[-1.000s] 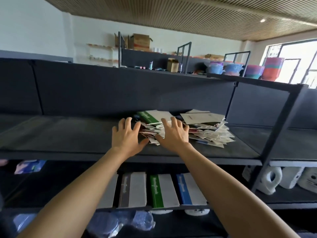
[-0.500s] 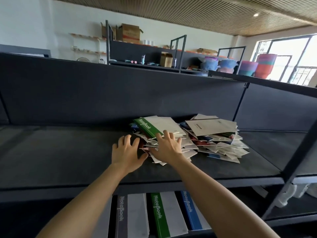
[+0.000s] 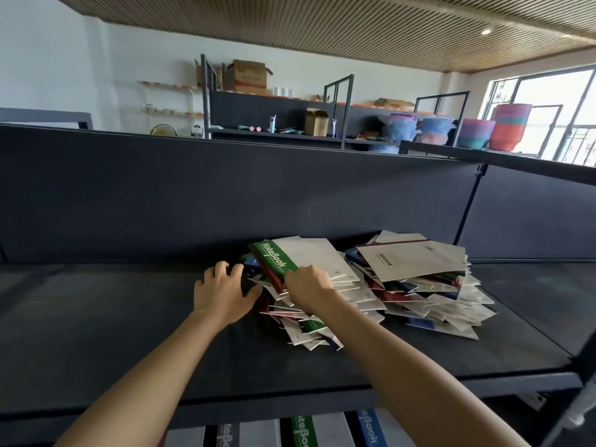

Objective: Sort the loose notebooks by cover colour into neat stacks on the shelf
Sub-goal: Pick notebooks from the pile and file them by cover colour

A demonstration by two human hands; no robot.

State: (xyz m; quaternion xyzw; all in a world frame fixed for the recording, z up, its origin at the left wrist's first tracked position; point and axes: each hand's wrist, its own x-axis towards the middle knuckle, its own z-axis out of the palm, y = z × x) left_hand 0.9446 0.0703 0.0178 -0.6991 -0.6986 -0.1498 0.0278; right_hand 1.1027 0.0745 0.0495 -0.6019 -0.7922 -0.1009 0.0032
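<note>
Gripping the near corner of the green notebook (image 3: 290, 256) atop the loose pile (image 3: 419, 295) at centre frame, the right hand (image 3: 308, 287) curls round its edge; the left hand (image 3: 221, 291) sits against the pile's left side on the dark shelf (image 3: 96, 317), fingers bent — whether it holds anything cannot be told.

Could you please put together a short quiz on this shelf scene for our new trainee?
1. True or false: the green-spined notebook lies on top of the loose notebook pile.
2. Where is the right hand? A) on the pile's near left part; B) out of view; C) raised high in the air.
3. Fill in: the left hand is beside the pile's ___ edge, over the dark shelf.
Key: 1 true; 2 A; 3 left.
</note>
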